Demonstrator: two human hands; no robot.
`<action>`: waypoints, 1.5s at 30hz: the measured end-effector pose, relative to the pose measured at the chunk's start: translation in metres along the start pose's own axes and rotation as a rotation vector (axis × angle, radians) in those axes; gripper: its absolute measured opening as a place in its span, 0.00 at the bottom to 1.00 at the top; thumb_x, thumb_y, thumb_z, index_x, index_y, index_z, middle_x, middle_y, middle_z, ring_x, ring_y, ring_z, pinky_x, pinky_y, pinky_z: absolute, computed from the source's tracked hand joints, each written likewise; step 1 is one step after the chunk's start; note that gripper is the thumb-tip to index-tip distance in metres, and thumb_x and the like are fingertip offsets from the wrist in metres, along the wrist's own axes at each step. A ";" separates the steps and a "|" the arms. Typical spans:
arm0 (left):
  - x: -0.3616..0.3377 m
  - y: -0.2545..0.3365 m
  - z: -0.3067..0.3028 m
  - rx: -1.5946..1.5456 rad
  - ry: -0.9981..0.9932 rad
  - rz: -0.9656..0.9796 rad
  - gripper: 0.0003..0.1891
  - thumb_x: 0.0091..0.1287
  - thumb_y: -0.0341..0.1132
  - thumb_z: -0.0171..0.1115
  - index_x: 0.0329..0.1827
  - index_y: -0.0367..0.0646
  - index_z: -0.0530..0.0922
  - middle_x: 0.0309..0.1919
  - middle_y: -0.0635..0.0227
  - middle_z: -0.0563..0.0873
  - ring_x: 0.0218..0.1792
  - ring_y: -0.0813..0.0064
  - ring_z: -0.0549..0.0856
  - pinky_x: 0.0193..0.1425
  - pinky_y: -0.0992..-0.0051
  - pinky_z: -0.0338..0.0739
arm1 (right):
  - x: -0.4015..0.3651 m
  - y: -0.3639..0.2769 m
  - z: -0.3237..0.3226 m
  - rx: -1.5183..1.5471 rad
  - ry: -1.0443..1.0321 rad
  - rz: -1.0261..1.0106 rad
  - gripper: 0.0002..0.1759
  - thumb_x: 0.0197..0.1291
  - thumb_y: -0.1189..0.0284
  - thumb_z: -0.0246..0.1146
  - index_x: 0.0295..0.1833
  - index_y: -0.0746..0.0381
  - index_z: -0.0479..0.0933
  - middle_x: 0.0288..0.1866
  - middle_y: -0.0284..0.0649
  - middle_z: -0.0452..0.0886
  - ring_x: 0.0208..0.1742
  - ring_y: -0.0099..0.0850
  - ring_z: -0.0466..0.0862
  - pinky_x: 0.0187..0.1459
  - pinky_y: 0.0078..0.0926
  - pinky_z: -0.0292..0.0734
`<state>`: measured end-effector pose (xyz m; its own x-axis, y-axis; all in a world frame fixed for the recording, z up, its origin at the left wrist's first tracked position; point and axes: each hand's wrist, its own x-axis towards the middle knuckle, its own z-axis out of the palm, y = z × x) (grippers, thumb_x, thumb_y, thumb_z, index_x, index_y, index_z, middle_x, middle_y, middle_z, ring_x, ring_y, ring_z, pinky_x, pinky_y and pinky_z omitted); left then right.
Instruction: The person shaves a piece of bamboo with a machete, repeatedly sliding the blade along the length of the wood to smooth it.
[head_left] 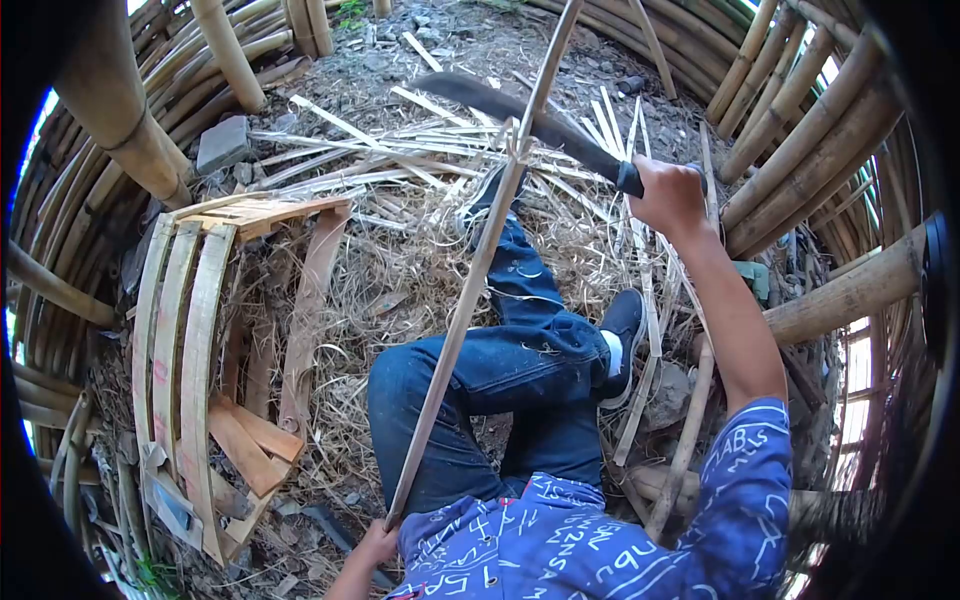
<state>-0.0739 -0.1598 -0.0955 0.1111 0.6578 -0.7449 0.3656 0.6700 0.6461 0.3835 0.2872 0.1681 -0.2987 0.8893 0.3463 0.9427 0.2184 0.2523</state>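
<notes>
My right hand (668, 196) grips the black handle of a long dark machete (520, 115), its blade lying across a thin bamboo strip (470, 280) near the strip's far part. My left hand (372, 548) holds the near end of that strip low by my waist. The strip runs diagonally up and away over my bent legs in blue jeans (500, 370). Its far end runs out of the picture at the top.
A wooden slatted crate (190, 360) lies to the left. Split bamboo slivers and dry shavings (400, 160) litter the ground ahead. Thick bamboo poles (810, 140) stand stacked on the right and at the upper left. A grey stone (222, 143) sits at the back left.
</notes>
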 end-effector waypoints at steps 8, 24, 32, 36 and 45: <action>0.005 -0.017 0.006 0.011 -0.018 0.032 0.15 0.70 0.39 0.52 0.36 0.34 0.79 0.20 0.66 0.79 0.27 0.79 0.76 0.31 0.68 0.74 | -0.042 -0.034 0.019 0.091 0.079 -0.244 0.07 0.38 0.75 0.67 0.24 0.58 0.75 0.22 0.41 0.81 0.24 0.36 0.84 0.29 0.34 0.78; 0.014 -0.002 -0.005 0.062 -0.051 0.002 0.16 0.70 0.38 0.53 0.35 0.33 0.82 0.19 0.63 0.81 0.24 0.77 0.79 0.30 0.69 0.75 | 0.067 0.008 -0.003 -0.141 -0.152 0.201 0.09 0.50 0.71 0.63 0.39 0.58 0.82 0.37 0.46 0.87 0.42 0.43 0.87 0.46 0.43 0.80; -0.001 0.001 -0.007 0.053 -0.045 0.026 0.15 0.70 0.38 0.53 0.34 0.33 0.80 0.18 0.64 0.80 0.24 0.79 0.76 0.31 0.69 0.74 | 0.045 -0.008 0.010 -0.086 -0.147 0.145 0.11 0.46 0.68 0.65 0.36 0.59 0.80 0.33 0.48 0.86 0.38 0.45 0.87 0.42 0.43 0.81; 0.000 0.001 -0.004 0.033 -0.045 0.040 0.14 0.70 0.37 0.54 0.33 0.34 0.80 0.18 0.66 0.79 0.25 0.80 0.74 0.31 0.70 0.73 | 0.036 -0.005 0.003 -0.078 -0.126 0.154 0.11 0.46 0.67 0.65 0.36 0.60 0.80 0.33 0.49 0.86 0.38 0.46 0.87 0.42 0.43 0.81; 0.002 0.000 -0.004 0.036 -0.018 0.018 0.15 0.70 0.38 0.54 0.29 0.35 0.79 0.15 0.71 0.75 0.21 0.81 0.73 0.26 0.71 0.71 | 0.021 -0.001 0.008 0.131 -0.133 0.240 0.12 0.46 0.68 0.63 0.37 0.61 0.81 0.33 0.51 0.85 0.38 0.49 0.86 0.45 0.45 0.81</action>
<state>-0.0771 -0.1573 -0.0964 0.1349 0.6631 -0.7363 0.3960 0.6451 0.6535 0.3775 0.3086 0.1679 -0.0510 0.9647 0.2582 0.9977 0.0377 0.0562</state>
